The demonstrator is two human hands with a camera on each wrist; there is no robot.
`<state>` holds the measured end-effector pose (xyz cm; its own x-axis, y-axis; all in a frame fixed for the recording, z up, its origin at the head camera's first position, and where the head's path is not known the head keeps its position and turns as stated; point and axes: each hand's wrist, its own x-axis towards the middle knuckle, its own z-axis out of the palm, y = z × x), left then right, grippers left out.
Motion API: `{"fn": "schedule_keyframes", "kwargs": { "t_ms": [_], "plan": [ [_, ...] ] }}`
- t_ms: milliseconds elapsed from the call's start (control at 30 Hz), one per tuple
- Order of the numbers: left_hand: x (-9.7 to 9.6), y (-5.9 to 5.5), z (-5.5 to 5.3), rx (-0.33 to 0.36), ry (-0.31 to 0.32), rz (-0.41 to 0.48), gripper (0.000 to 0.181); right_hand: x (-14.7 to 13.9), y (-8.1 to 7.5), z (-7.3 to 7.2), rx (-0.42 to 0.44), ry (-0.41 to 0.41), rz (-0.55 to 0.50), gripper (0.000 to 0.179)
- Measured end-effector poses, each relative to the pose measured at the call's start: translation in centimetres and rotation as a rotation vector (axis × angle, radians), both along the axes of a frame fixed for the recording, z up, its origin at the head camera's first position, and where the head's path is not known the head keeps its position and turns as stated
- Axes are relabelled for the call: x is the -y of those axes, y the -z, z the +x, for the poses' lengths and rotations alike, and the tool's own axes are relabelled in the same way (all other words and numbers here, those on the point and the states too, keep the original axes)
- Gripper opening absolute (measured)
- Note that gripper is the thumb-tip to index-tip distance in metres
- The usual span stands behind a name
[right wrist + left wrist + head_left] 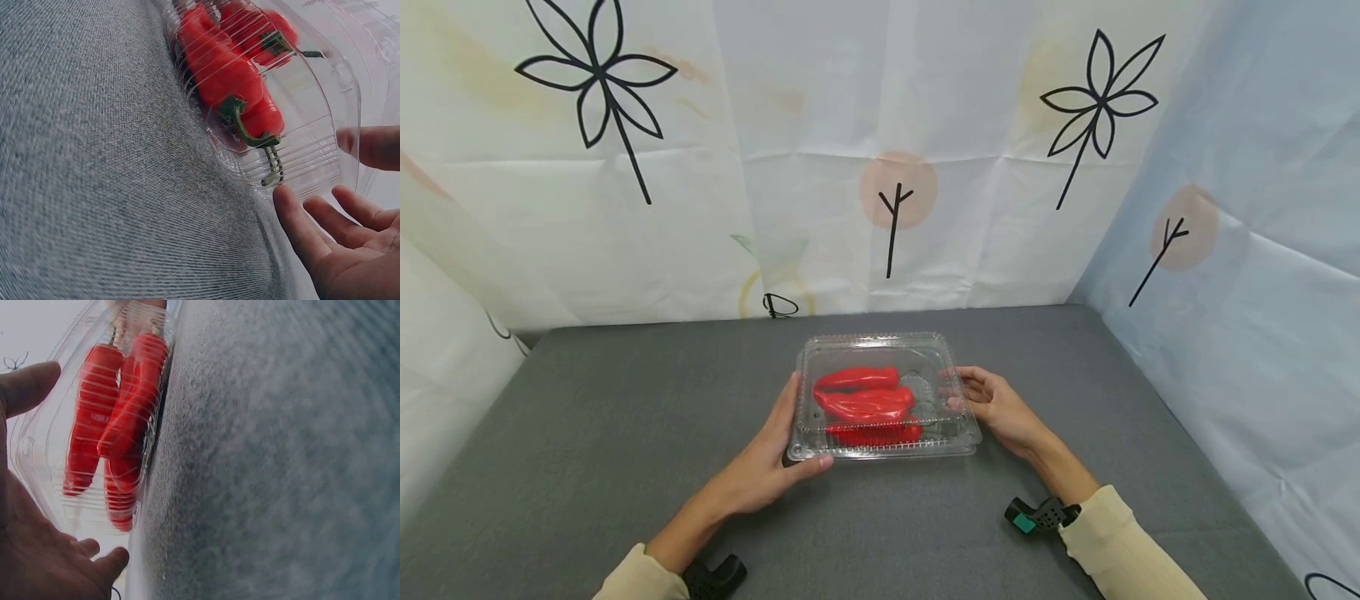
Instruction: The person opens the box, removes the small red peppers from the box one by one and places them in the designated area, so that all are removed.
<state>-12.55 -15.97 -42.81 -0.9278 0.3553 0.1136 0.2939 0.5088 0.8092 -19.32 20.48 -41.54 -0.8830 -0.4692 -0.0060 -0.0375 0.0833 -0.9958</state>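
Note:
A clear plastic clamshell container (880,454) with a ribbed wall sits on the grey tabletop, several long red peppers (865,404) lying inside it. My left hand (760,462) is at its left side, the fingers along the wall and the thumb reaching across the front left corner. In the left wrist view the thumb (31,387) stretches over the container's rim. At the right side is my right hand (1000,408), with its fingertips (287,203) close against the ribbed end. Green pepper stems (250,134) point toward that hand.
The grey tabletop (625,400) extends around the container. A printed cloth backdrop (820,125) stands behind it, and cloth side walls (1247,375) flank the table. A black wrist device (1037,514) is strapped on the right wrist.

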Motion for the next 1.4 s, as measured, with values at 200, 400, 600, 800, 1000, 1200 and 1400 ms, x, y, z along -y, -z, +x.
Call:
{"fn": "schedule_keyframes", "kwargs": {
  "t_ms": [200, 400, 600, 800, 1000, 1200, 1400],
  "plan": [
    [0.11, -0.06, 0.20, -0.025, 0.018, -0.069, 0.105, -0.10, 0.02, -0.10, -0.018, -0.013, 0.022, 0.057],
    [0.18, -0.08, 0.31, -0.028, 0.025, -0.134, 0.100, -0.20, 0.02, -0.09, -0.021, -0.010, 0.038, 0.057],
    [0.31, -0.31, 0.23, -0.031, 0.037, -0.197, 0.098, -0.22, 0.01, -0.07, -0.019, -0.002, 0.040, 0.058],
    [0.41, -0.50, 0.16, -0.018, 0.065, -0.198, 0.096, -0.27, 0.02, -0.07, -0.018, -0.007, 0.036, 0.058],
    [0.49, -0.46, 0.19, -0.058, 0.089, -0.189, 0.089, -0.32, 0.04, -0.09, -0.025, -0.017, 0.039, 0.056],
    [0.44, -0.47, 0.23, -0.069, 0.089, -0.182, 0.087, -0.31, -0.01, -0.12, -0.030, -0.018, 0.038, 0.056],
    [0.21, -0.38, 0.16, -0.039, 0.066, -0.117, 0.086, -0.37, 0.01, -0.11, -0.038, -0.021, 0.038, 0.056]
  ]
}}
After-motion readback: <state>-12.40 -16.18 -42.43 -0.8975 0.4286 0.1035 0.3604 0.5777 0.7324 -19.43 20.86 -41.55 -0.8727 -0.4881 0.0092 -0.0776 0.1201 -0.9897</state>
